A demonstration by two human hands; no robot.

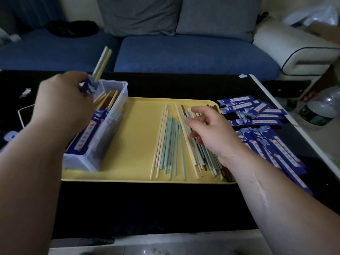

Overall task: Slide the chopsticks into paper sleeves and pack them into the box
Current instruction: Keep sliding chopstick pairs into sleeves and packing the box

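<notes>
Left hand (62, 100), upper left, grips a sleeved pair (90, 85) round its blue paper. The cream ends stick up and out, tilted over the far end of the clear box (114, 115); we read that as angling it in to lie with the others. The box sits on the left part of the yellow tray (136, 115). Inside are sleeved pairs lying lengthwise, blue paper toward us, cream and brown ends at the far end.

Right hand (207, 129), centre-right, rests curled fingers on the loose chopsticks (169, 140), probably picking the next pair. The view is dim and soft there, so we can't tell whether it pinches any. The cream, green and brown sticks lie in two bunches on the tray. Empty sleeves (257, 115) fan out on the black table (147, 205) right of the tray, near that hand.
</notes>
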